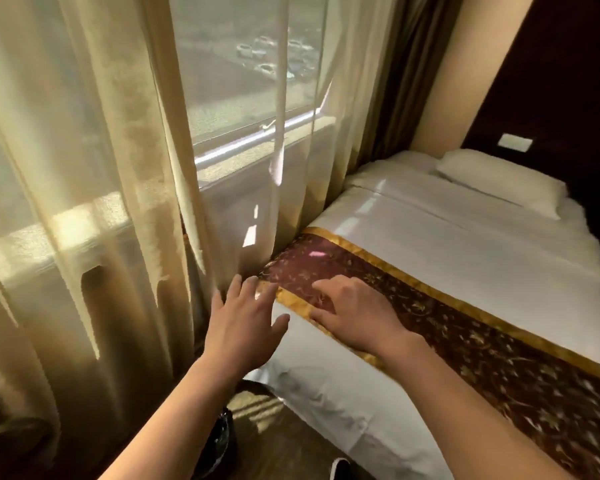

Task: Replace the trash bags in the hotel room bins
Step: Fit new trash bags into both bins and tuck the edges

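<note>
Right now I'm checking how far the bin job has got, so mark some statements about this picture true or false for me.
1. The right hand rests on the bed runner. True.
2. The left hand holds a trash bag. False: its fingers are spread and it holds nothing.
3. A dark bin stands on the floor near the bed's corner, partly hidden by the left forearm. True.
4. The pillow lies on the runner. False: it lies at the far end of the bed on the white sheet, apart from the runner.
</note>
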